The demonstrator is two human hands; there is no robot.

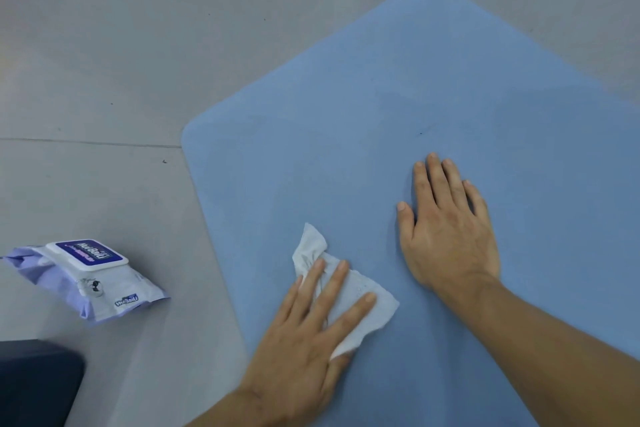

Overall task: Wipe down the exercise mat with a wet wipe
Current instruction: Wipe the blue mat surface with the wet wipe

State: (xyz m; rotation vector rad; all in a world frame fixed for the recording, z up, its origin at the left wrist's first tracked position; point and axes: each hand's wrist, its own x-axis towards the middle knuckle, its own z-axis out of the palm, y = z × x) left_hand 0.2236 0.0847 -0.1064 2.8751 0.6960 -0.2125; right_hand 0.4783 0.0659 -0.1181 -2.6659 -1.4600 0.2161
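Note:
A light blue exercise mat [398, 107] lies on the grey floor, its rounded corners at the left and the far top. On the mat near its left edge lies a crumpled white wet wipe [367, 302]. My left hand [308, 340] presses it flat with straight, spread fingers. My right hand [446, 232] rests palm down on the bare mat to the right of the wipe, fingers straight and holding nothing.
A pack of wet wipes [86, 274] with a white lid and a purple label lies on the grey floor [121, 62] left of the mat. A dark object [34, 385] fills the bottom left corner. Something white shows at the top left edge.

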